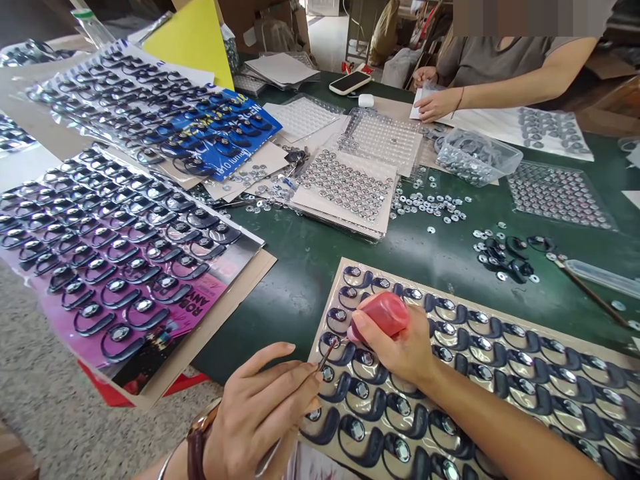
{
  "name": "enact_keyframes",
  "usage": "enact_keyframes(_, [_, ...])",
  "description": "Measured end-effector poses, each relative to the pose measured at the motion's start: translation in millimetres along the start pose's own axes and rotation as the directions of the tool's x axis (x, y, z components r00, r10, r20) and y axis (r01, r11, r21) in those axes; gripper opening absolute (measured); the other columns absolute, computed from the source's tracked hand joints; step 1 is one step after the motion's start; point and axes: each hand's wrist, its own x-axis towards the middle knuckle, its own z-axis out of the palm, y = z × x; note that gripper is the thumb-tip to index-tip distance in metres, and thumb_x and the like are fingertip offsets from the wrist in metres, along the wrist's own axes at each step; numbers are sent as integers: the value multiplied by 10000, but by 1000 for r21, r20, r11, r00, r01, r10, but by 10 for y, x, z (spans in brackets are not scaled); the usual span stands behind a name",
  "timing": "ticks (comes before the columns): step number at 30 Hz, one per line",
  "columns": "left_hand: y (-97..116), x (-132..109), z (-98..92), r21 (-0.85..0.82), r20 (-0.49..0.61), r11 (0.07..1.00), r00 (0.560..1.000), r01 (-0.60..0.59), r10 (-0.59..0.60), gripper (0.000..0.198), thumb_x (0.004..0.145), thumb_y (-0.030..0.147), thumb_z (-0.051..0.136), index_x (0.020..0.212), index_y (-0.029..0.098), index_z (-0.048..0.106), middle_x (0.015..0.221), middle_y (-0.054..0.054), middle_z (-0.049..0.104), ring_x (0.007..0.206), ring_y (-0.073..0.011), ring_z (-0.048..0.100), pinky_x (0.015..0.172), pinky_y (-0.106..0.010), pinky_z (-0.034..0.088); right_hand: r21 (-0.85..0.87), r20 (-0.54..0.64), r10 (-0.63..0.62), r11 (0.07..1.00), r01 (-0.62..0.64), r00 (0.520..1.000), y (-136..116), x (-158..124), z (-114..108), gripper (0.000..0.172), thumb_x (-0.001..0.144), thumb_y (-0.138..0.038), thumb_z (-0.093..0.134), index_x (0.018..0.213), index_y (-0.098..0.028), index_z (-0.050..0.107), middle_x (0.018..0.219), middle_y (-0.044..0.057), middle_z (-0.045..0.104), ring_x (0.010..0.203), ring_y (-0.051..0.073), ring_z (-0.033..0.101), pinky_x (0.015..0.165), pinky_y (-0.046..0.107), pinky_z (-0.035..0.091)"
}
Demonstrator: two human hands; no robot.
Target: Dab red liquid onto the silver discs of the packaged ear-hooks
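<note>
My left hand [270, 407], a watch on its wrist, pinches a thin pointed metal tool [327, 355]. The tool's tip is at a small shiny round piece near the left edge of a cardboard sheet [330, 287]. Rows of dark curved pieces [373, 460] with shiny round centres cover that sheet under clear film. Wrapped in my right hand [400, 347] is a red squeeze bottle [385, 315], tilted with its nozzle pointing down-left, close to the tool's tip. My right forearm crosses above the sheet and hides some of its rows.
Two similar filled sheets, one pink [210, 293] and one blue [235, 127], lie left. Behind are a stack of cards with round metal pieces [350, 187], loose washers [440, 207], a clear plastic box [477, 157] and a phone [350, 83]. A co-worker's hand [440, 105] rests on white sheets opposite.
</note>
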Motion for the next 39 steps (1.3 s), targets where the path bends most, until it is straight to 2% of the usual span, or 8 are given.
enact_keyframes(16, [-84,109,-18,-197,-87,963,975,186,-206,279,803,0,511,1019,134,626,931,-39,710,821,-129,674,963,-373,454,51,42,62,997,-64,997,11,-45,19,123,826,-300,617,764,-199,649,588,-1,682,525,152,647,566,271,545])
enact_keyframes(21, [-152,164,-44,-289,-55,907,940,307,-336,197,854,36,502,940,162,626,894,-13,705,778,-121,667,937,-370,460,9,16,-125,992,125,992,6,-50,28,69,822,-262,618,804,-199,639,664,6,706,567,143,671,569,250,552])
enact_keyframes(24, [-172,199,-66,-325,-40,878,922,352,-385,163,873,57,499,900,167,616,857,2,697,752,-115,660,917,-358,465,-55,-36,-316,948,314,948,-6,-61,33,88,765,-255,682,805,-194,633,729,24,721,587,142,684,561,234,553])
enact_keyframes(27, [-174,195,-59,-324,-43,875,918,361,-395,153,884,76,491,894,170,611,853,-1,699,747,-119,655,916,-365,467,-10,-19,-318,948,318,948,-35,-40,4,209,723,-302,724,871,-194,624,720,16,714,574,143,675,539,232,548])
enact_keyframes(30, [-150,166,-35,-282,-58,900,930,333,-362,156,882,85,492,908,173,618,866,-10,708,751,-120,661,909,-356,475,155,133,-96,985,75,986,-98,27,-90,223,784,-393,661,890,-200,626,677,0,696,570,144,662,543,246,546])
enact_keyframes(33, [-77,109,-43,-184,-131,958,960,220,-246,176,857,68,506,949,153,629,883,-30,718,768,-125,678,914,-350,478,226,252,102,961,-161,962,-181,53,-185,310,804,-483,616,899,-188,635,665,13,685,591,161,663,558,269,550])
enact_keyframes(36, [37,8,-94,-43,-147,997,987,64,-70,195,835,62,514,975,104,642,900,-66,723,808,-146,691,946,-358,469,203,164,175,957,-207,971,-231,-60,-167,268,781,-431,665,884,-186,628,669,18,684,588,168,666,543,267,550])
enact_keyframes(39, [134,-96,-135,36,-76,999,996,-39,42,180,875,108,507,979,80,651,924,-80,724,864,-150,689,1004,-348,447,182,20,109,977,-111,994,-215,-242,-44,161,802,-333,653,875,-194,620,682,21,682,584,167,671,552,271,560])
